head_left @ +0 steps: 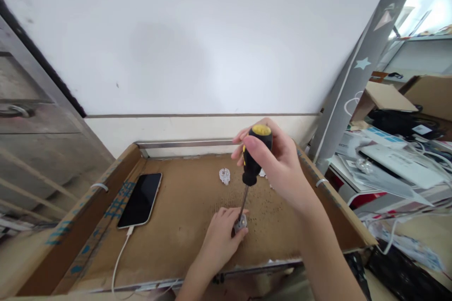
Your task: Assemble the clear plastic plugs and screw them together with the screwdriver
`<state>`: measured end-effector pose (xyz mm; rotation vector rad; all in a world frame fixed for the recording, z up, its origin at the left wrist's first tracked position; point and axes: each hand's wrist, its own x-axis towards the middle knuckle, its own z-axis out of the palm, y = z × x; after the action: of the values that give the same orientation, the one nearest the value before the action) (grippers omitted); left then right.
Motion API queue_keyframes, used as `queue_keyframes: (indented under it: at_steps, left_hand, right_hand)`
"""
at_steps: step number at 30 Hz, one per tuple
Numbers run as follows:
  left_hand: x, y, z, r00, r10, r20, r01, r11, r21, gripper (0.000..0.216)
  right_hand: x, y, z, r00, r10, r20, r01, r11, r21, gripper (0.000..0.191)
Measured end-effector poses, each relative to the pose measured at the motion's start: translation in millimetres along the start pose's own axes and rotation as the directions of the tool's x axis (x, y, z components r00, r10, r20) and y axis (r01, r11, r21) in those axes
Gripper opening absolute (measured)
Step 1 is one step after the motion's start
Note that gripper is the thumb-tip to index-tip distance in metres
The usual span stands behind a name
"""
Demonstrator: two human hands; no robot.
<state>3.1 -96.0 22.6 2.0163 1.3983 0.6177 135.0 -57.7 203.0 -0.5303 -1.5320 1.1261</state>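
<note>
My right hand is closed around the black and yellow handle of a screwdriver, held nearly upright. Its metal shaft runs down to a small grey-white part on the cardboard surface. My left hand rests on the cardboard with its fingers pinched on that small part, steadying it under the screwdriver tip. A second small white part lies on the cardboard further back, apart from both hands.
A black phone lies at the left of the cardboard with a white cable plugged in. Raised cardboard flaps edge both sides. A metal rail and white wall stand behind. At the right sit cluttered boxes, papers and cables.
</note>
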Motion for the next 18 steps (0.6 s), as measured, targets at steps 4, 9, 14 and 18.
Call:
queue_keyframes:
  at_steps: [4, 9, 14, 18]
  left_hand:
    - [-0.5, 1.4, 0.2, 1.0, 0.017, -0.013, -0.017, 1.0, 0.025, 0.035]
    - [-3.2, -2.1, 3.0, 0.996, 0.086, -0.039, -0.085, 0.996, 0.027, 0.034]
    - [-2.6, -3.5, 2.9, 0.996, 0.076, -0.038, -0.075, 0.997, 0.015, 0.035]
    - [-0.9, -5.6, 3.0, 0.994, 0.093, -0.054, -0.093, 0.996, -0.002, 0.032]
  right_hand:
    - [-16.6, -8.2, 11.0, 0.993, -0.084, -0.079, 0.091, 0.993, 0.082, 0.019]
    - [-16.4, 2.6, 2.1, 0.912, -0.075, 0.403, -0.134, 0.875, 0.466, 0.041]
    - [-11.7, -1.2, -0.6, 0.908, -0.069, 0.413, -0.107, 0.915, 0.389, 0.038]
    - [-18.6, -20.8, 17.9, 0.99, -0.103, -0.096, 0.093, 0.99, -0.102, 0.02]
